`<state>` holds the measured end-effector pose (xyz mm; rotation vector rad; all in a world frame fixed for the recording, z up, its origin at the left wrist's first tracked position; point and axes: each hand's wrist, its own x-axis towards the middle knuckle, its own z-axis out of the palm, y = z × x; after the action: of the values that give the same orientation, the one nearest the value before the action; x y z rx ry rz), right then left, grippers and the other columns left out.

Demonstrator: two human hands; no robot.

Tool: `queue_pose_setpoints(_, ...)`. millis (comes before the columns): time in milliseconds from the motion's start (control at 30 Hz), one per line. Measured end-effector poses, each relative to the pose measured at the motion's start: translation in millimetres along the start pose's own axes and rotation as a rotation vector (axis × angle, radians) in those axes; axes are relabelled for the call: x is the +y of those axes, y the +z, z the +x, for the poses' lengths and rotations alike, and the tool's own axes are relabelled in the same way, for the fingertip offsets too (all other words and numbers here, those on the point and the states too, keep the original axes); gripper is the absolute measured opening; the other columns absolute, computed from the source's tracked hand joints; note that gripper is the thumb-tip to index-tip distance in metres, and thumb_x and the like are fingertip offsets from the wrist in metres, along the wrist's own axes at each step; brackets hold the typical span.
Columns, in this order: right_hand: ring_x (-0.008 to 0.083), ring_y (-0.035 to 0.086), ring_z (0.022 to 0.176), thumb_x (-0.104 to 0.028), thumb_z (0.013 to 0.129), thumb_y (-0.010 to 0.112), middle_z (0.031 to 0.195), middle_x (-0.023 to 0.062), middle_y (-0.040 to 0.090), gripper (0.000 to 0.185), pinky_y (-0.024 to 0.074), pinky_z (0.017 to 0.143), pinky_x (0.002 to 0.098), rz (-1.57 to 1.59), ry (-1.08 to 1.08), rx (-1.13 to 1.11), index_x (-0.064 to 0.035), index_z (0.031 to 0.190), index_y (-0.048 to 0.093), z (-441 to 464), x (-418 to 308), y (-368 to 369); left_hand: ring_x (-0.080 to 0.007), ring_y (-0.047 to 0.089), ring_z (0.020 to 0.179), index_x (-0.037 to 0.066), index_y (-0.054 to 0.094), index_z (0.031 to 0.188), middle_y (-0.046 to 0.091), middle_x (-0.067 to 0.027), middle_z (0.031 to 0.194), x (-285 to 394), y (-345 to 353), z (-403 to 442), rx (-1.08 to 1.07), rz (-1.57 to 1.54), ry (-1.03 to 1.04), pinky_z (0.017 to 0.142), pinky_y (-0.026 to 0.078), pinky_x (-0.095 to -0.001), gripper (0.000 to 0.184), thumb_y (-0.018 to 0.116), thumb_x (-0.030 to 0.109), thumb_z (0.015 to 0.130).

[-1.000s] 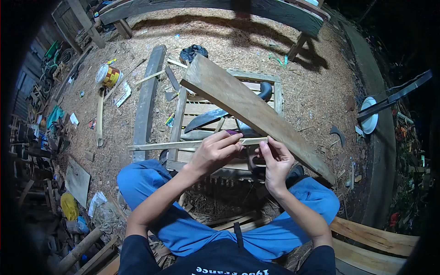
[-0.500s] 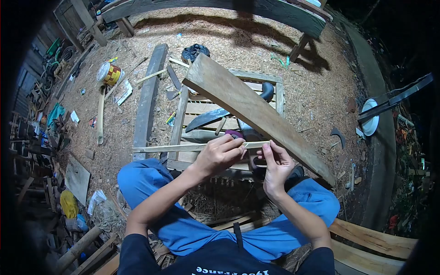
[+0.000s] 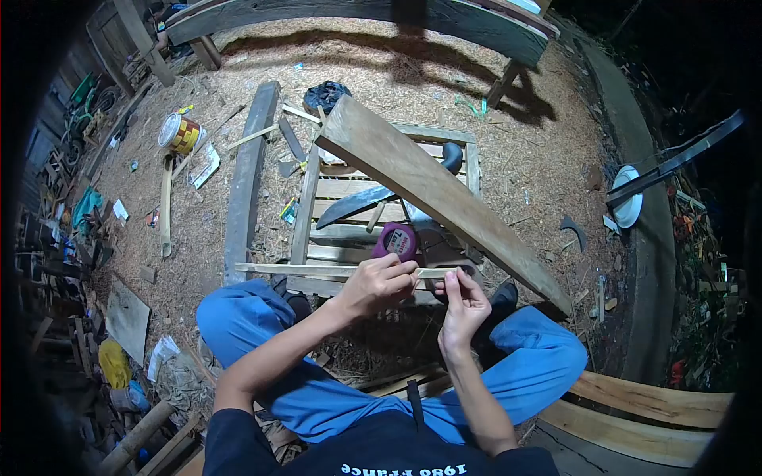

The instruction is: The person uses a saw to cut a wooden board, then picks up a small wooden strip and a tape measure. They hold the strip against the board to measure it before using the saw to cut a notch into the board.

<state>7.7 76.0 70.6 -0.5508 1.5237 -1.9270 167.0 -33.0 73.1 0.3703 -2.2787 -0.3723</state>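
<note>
Holding a long, slender, straight strip of pale yellowish wood (image 3: 298, 270) crosswise at the near edge of a low, brown, slatted wooden table (image 3: 306, 206). Pinching its right end in the bare right hand's (image 3: 463, 313) grip; clamping it farther left with the bare left hand (image 3: 371, 289). Looks narrow and unpainted, with its left end free. Just beyond the left fingers, near a rounded purple tape measure (image 3: 387, 244).

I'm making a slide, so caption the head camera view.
Left hand and right hand hold a thin wooden strip near a purple tape measure, a wide plank beyond.
</note>
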Motion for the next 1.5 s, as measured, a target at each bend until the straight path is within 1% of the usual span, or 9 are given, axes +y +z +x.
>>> queue_pose_setpoints(400, 0.0139, 0.072, 0.076, -0.006, 0.099, 0.075, 0.093, 0.0095, 0.075, 0.018, 0.0607, 0.071, 0.0279, -0.045, 0.034, -0.023, 0.0056, 0.113, 0.074, -4, 6, 8, -0.0264, 0.069, 0.080, 0.005, 0.066, 0.088, 0.077, -0.0096, 0.109, -13, -8, -15, -0.009, -0.174, -0.068, 0.068, 0.061, -0.0381, 0.017, 0.082, 0.005, 0.084)
queue_pose_setpoints(600, 0.0151, 0.073, 0.076, -0.007, 0.099, 0.076, 0.091, 0.0106, 0.075, 0.019, 0.0610, 0.070, 0.0276, -0.051, 0.053, -0.127, 0.0065, 0.111, 0.073, 6, 8, 19, -0.0232, 0.068, 0.070, 0.008, 0.068, 0.089, 0.079, -0.0095, 0.098, -27, -13, -17, 0.077, -0.093, -0.063, 0.061, 0.060, -0.0367, 0.018, 0.084, 0.005, 0.081)
queue_pose_setpoints(733, 0.0151, 0.073, 0.075, -0.008, 0.099, 0.076, 0.091, 0.0109, 0.075, 0.019, 0.0606, 0.070, 0.0272, -0.053, 0.080, -0.155, 0.0067, 0.111, 0.073, 11, 15, 21, -0.0241, 0.067, 0.070, 0.007, 0.068, 0.090, 0.078, -0.0100, 0.100, -31, -19, -21, 0.056, -0.102, -0.084, 0.062, 0.060, -0.0367, 0.017, 0.084, 0.006, 0.082)
queue_pose_setpoints(800, 0.0146, 0.073, 0.075, -0.008, 0.099, 0.076, 0.092, 0.0109, 0.075, 0.020, 0.0600, 0.068, 0.0270, -0.062, 0.096, -0.169, 0.0068, 0.112, 0.073, 12, 16, 20, -0.0279, 0.069, 0.081, 0.004, 0.070, 0.098, 0.076, -0.0102, 0.106, -33, -21, -23, -0.032, -0.132, -0.107, 0.072, 0.061, -0.0400, 0.018, 0.081, 0.010, 0.085)
queue_pose_setpoints(933, 0.0138, 0.073, 0.076, -0.007, 0.098, 0.076, 0.093, 0.0107, 0.075, 0.020, 0.0593, 0.067, 0.0262, -0.079, 0.106, -0.165, 0.0069, 0.112, 0.073, 11, 18, 21, -0.0268, 0.070, 0.078, 0.006, 0.071, 0.099, 0.077, -0.0131, 0.108, -33, -17, -32, -0.038, -0.114, -0.165, 0.069, 0.061, -0.0382, 0.018, 0.083, 0.008, 0.086)
queue_pose_setpoints(1033, 0.0128, 0.072, 0.075, -0.007, 0.098, 0.076, 0.093, 0.0105, 0.075, 0.020, 0.0587, 0.067, 0.0249, -0.084, 0.126, -0.171, 0.0070, 0.112, 0.073, 7, 20, 23, -0.0276, 0.072, 0.085, 0.005, 0.071, 0.102, 0.077, -0.0138, 0.110, -31, -14, -41, -0.025, -0.115, -0.134, 0.071, 0.061, -0.0390, 0.020, 0.083, 0.007, 0.086)
queue_pose_setpoints(1200, 0.0113, 0.071, 0.071, -0.007, 0.097, 0.078, 0.092, 0.0099, 0.075, 0.022, 0.0569, 0.063, 0.0232, -0.131, 0.132, -0.154, 0.0071, 0.112, 0.073, -1, 30, 23, -0.0277, 0.072, 0.087, 0.002, 0.072, 0.099, 0.078, -0.0135, 0.110, -26, -6, -54, 0.039, -0.234, -0.256, 0.075, 0.060, -0.0380, 0.018, 0.083, 0.006, 0.085)
queue_pose_setpoints(1300, 0.0099, 0.069, 0.069, -0.008, 0.096, 0.080, 0.092, 0.0092, 0.075, 0.024, 0.0559, 0.060, 0.0225, -0.193, 0.153, -0.145, 0.0073, 0.113, 0.074, -2, 36, 21, -0.0277, 0.072, 0.088, 0.002, 0.074, 0.098, 0.078, -0.0134, 0.109, -20, -1, -65, 0.054, -0.209, -0.342, 0.075, 0.058, -0.0383, 0.016, 0.083, 0.007, 0.086)
queue_pose_setpoints(1500, 0.0055, 0.064, 0.068, -0.009, 0.095, 0.081, 0.092, 0.0068, 0.075, 0.025, 0.0538, 0.057, 0.0208, -0.169, 0.162, -0.103, 0.0076, 0.112, 0.075, -6, 50, 17, -0.0275, 0.072, 0.086, 0.002, 0.075, 0.097, 0.078, -0.0126, 0.108, -19, 8, -74, 0.094, -0.144, -0.321, 0.077, 0.057, -0.0392, 0.016, 0.084, 0.009, 0.086)
